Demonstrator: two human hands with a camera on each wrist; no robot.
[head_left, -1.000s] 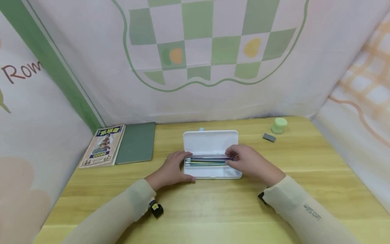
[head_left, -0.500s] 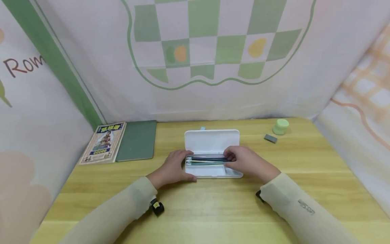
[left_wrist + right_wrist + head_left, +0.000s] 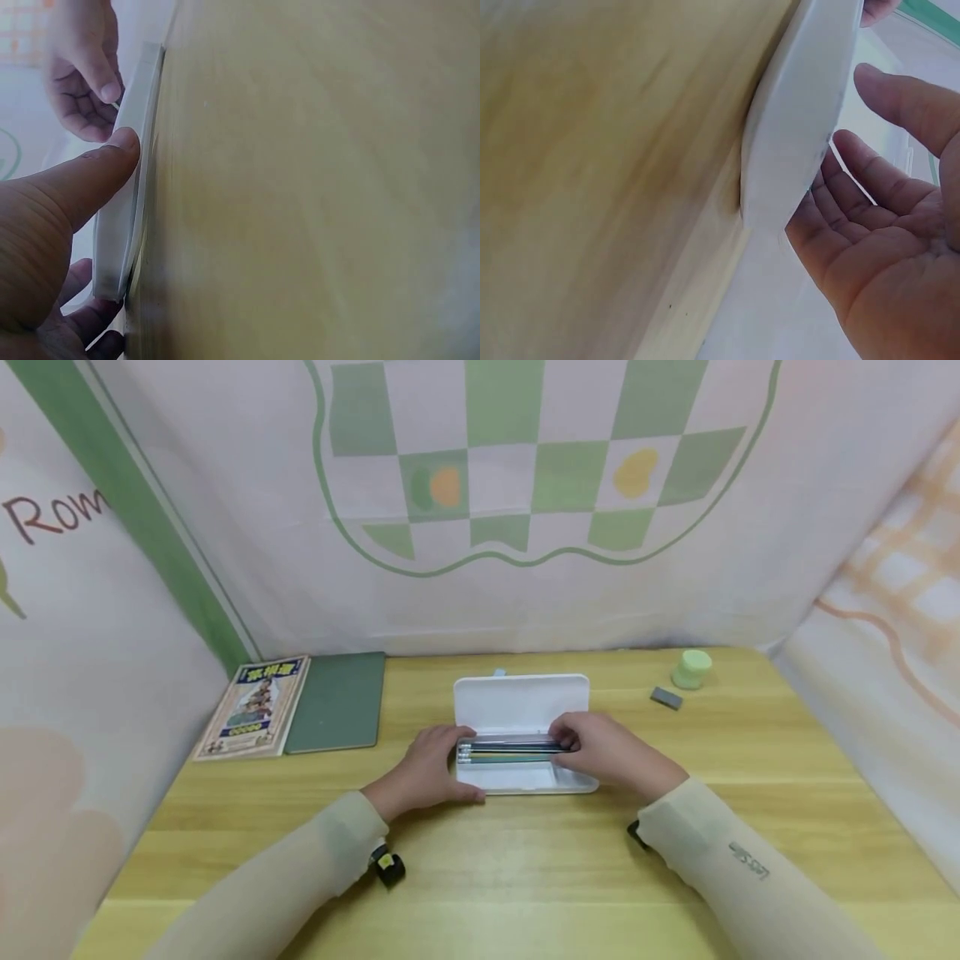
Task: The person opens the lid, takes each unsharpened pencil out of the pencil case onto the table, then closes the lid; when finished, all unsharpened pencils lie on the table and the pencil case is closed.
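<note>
An open white pencil case (image 3: pixel 519 703) stands on the table, lid raised at the back. Several pencils (image 3: pixel 510 760) lie lengthwise inside, their metal ends at the left. My left hand (image 3: pixel 429 770) grips the case's left end; in the left wrist view its thumb (image 3: pixel 112 161) presses on the front wall and the fingers go round the end. At the right part of the case, my right hand (image 3: pixel 603 750) has its thumb and curled fingers around the right ends of the pencils. The case wall hides part of these fingers in the right wrist view.
A comic-style book (image 3: pixel 253 706) and a dark green notebook (image 3: pixel 337 702) lie at the back left. A grey eraser (image 3: pixel 666 697) and a pale green round container (image 3: pixel 692 668) are at the back right. Behind the table hangs a patterned cloth (image 3: pixel 420 610).
My right hand has shifted slightly left along the case with the pencils between its fingers. The pencils have bunched, then spread a little. My left hand keeps its hold.
</note>
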